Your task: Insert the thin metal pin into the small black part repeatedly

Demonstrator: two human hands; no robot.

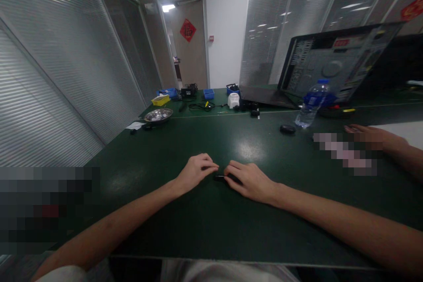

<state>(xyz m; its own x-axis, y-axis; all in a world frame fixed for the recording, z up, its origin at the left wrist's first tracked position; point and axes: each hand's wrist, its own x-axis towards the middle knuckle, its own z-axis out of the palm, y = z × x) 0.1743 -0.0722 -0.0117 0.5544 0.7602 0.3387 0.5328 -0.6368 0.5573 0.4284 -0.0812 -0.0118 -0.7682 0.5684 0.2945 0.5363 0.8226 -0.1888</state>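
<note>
- Our left hand and right hand meet over a small black oblong part on the dark green table.
- Both pinch its ends; we judge it is mid-fitting.
- Next move calls for a steady fingertip pull or push.

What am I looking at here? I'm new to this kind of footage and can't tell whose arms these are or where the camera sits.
There is one picture, from a camera worn on a person's head, looking forward and down. The two bare arms from the bottom edge are that person's own. The left hand and right hand meet over a small black object on the green table; each seems to pinch an end of it, though it is too small to identify. Another person's hand rests at the right. Farther back lie a water bottle, an open laptop, a metal bowl and blue bins.
</note>
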